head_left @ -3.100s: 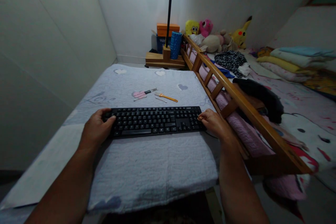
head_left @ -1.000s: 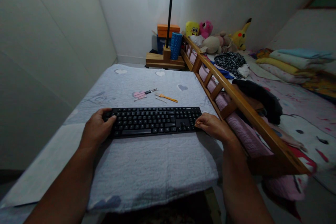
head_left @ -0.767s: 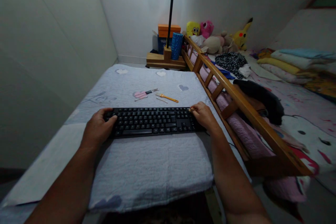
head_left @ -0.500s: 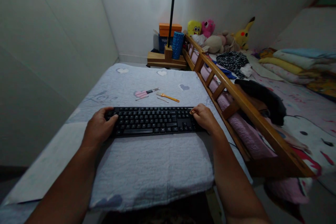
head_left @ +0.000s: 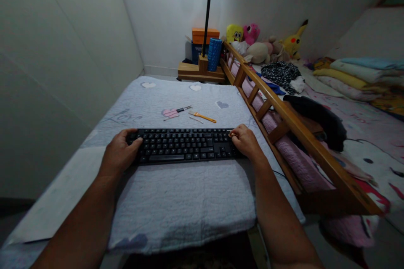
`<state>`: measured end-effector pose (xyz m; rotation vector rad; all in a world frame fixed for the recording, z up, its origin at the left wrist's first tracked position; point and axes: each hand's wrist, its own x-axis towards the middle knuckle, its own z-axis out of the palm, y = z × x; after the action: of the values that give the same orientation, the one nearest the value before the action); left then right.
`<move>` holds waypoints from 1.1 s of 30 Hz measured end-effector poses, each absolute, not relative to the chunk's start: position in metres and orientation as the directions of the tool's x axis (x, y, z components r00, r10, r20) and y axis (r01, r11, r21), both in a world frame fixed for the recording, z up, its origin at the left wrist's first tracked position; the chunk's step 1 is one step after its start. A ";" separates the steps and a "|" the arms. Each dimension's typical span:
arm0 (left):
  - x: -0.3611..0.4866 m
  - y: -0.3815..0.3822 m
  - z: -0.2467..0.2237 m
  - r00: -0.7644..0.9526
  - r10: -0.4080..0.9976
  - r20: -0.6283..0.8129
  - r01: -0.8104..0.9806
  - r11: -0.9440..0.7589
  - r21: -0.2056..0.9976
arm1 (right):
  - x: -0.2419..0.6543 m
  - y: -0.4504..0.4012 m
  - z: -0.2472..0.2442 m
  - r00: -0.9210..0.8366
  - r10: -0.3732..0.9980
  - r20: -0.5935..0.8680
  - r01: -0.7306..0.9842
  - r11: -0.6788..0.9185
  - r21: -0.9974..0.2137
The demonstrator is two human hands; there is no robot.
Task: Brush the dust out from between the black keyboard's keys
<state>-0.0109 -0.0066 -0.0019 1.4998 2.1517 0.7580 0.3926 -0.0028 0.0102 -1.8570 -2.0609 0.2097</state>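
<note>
A black computer keyboard (head_left: 179, 145) lies across the cloth-covered table (head_left: 189, 193), its long side toward me. My left hand (head_left: 121, 149) wraps round its left end, thumb on top of the keys and the other fingers partly hidden. At the right end, my right hand (head_left: 244, 141) is closed on the keyboard with fingers curled; a small tan spot at its fingertips is too small to make out. Beyond the keyboard lie a yellow-handled brush (head_left: 205, 117), a slim tool with a dark grip (head_left: 181, 110) and thin sticks, one of them a pale stick (head_left: 196, 120).
A wooden bed rail (head_left: 277, 117) runs along the table's right side, with clothes, folded bedding and plush toys behind it. At the far end stand a lamp pole (head_left: 207, 12), an orange box (head_left: 205, 35) and a blue roller (head_left: 214, 54). A pale wall borders the left.
The view has shifted very slightly. Both hands keep their places on the keyboard, and the tools lie as before.
</note>
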 end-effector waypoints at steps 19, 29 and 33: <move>-0.013 -0.006 -0.005 -0.336 0.942 -0.003 0.712 0.256 0.654 | 0.395 -0.010 -0.001 -0.058 0.963 0.263 0.934 0.145 -0.326; -0.017 -0.004 -0.012 -0.322 0.947 0.015 0.719 0.234 0.655 | 0.391 -0.010 -0.002 0.055 0.924 0.378 0.801 0.186 -0.569; -0.018 -0.003 -0.014 -0.329 0.944 0.029 0.709 0.227 0.668 | 0.391 -0.011 0.000 0.024 0.907 0.421 0.835 0.214 -0.508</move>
<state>-0.0176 -0.0033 -0.0138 1.5263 2.1237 0.8385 0.3914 -0.0108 -0.0001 -1.6193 -1.8060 0.1340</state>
